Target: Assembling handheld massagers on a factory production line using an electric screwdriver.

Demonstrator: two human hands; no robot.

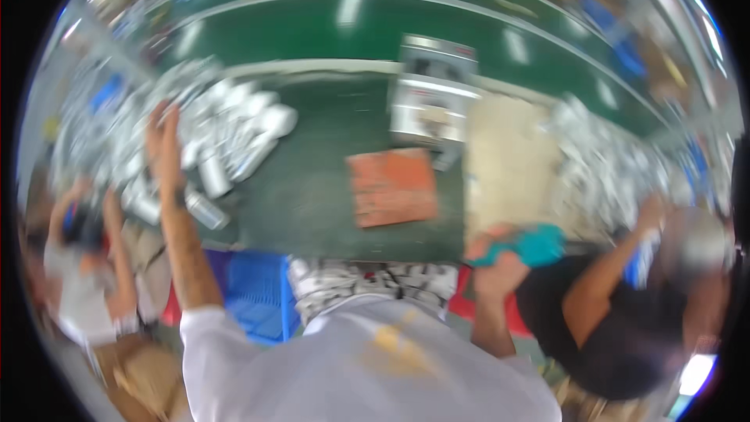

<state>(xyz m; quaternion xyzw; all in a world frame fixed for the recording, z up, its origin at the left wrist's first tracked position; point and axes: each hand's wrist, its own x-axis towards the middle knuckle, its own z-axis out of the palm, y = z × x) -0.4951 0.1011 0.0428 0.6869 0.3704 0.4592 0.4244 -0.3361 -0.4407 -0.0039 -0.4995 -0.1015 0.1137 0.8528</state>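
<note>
Left fingers (171, 123) blur at the white parts pile (234, 113), grip unclear, right hand (500, 272) holds teal cloth (543, 244); likely reach step, next calling for one part singled out.

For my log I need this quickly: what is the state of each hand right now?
Left hand: blurred, at the white cylindrical parts; open or closed cannot be told.
Right hand: closed, holding a teal cloth.
</note>
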